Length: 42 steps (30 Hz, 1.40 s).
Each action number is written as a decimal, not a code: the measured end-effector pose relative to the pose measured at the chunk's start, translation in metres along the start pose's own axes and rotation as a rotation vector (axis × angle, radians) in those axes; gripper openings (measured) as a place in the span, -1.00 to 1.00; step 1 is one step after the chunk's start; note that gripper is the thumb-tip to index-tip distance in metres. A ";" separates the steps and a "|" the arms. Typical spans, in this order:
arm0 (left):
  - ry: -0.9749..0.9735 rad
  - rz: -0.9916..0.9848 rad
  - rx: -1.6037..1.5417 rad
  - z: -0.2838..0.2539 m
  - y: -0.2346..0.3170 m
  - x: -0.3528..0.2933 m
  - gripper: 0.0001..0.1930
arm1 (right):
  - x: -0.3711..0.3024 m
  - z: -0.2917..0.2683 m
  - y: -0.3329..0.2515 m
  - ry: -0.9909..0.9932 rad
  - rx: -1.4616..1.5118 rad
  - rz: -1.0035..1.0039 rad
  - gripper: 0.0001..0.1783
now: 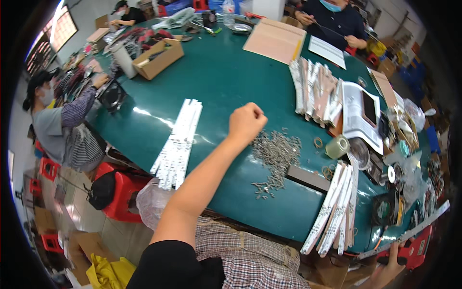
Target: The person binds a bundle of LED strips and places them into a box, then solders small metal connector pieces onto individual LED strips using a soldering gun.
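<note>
While the left hand (246, 123) hangs clenched in a fist above the dark green round table (216, 82), the heap of small grey metal screws (276, 154) lies just beside it at four o'clock; the right hand (392, 269) grips a long white strip (409, 231) far off.

Black short sleeve, bare forearm; checked garment at lap.
</note>
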<state>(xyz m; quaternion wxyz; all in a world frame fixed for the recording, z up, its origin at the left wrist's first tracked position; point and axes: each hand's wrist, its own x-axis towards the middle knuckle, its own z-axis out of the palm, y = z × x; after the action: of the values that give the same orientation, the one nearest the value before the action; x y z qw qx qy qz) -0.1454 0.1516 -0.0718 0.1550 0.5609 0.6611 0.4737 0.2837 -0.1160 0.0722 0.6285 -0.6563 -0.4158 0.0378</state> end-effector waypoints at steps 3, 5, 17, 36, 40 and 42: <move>-0.039 0.029 -0.168 -0.016 0.026 -0.013 -0.83 | -0.003 0.023 -0.018 -0.063 0.096 -0.059 -0.73; -0.110 0.046 -0.276 -0.026 0.043 -0.026 -0.84 | -0.006 0.037 -0.022 -0.081 0.240 -0.123 -0.71; -0.694 -0.357 -1.089 -0.061 0.101 -0.133 -0.77 | -0.089 0.120 -0.031 -0.497 0.409 0.214 -0.28; -0.752 -0.557 -1.152 -0.043 0.109 -0.191 -0.76 | -0.125 0.134 -0.035 -0.588 0.439 0.516 -0.30; -0.735 -0.580 -1.155 -0.040 0.108 -0.191 -0.76 | -0.124 0.132 -0.030 -0.644 0.396 0.458 -0.32; -0.750 -0.591 -1.143 -0.039 0.108 -0.190 -0.76 | -0.124 0.131 -0.028 -0.653 0.383 0.497 -0.32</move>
<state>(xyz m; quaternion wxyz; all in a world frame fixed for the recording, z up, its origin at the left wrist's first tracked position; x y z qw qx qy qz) -0.0491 -0.0431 -0.0277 0.7587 0.3159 0.3378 0.4589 0.1142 -0.0896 0.0100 0.5463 -0.5620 -0.4074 0.4687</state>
